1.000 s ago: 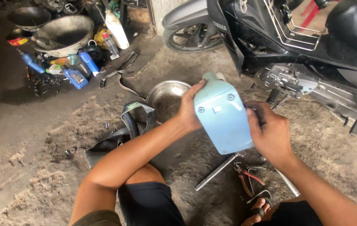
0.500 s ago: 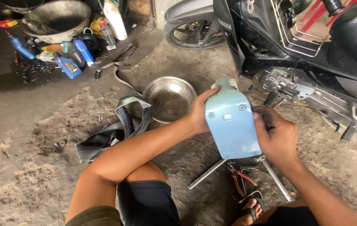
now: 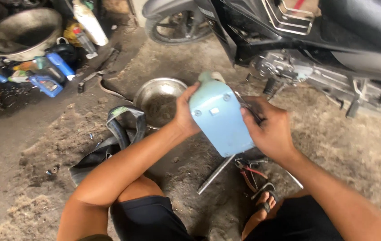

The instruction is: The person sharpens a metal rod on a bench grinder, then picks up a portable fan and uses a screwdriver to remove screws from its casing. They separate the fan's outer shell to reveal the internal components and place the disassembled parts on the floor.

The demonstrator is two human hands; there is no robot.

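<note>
I hold a light blue plastic motorcycle cover panel [image 3: 221,118] upright in front of me with both hands. My left hand [image 3: 185,112] grips its left edge, thumb on the face. My right hand [image 3: 268,129] clasps its right edge. Two small screw holes and a pale square show on the panel's face. Beneath it lie a metal rod [image 3: 215,174] and red-handled pliers [image 3: 248,174] on the dirt floor. A round metal bowl [image 3: 159,102] sits just left of the panel.
A black motorcycle [image 3: 297,44] stands at the upper right, engine and footpeg close to my right hand. A black rubber inner tube [image 3: 114,138] lies at left. Blue bottles [image 3: 50,71], a white bottle and a large pan [image 3: 25,31] crowd the upper left. My sandalled foot [image 3: 262,205] rests below.
The view has shifted slightly; the panel stays held in both hands, now a little lower and more tilted, with my right hand wrapped further around its edge.
</note>
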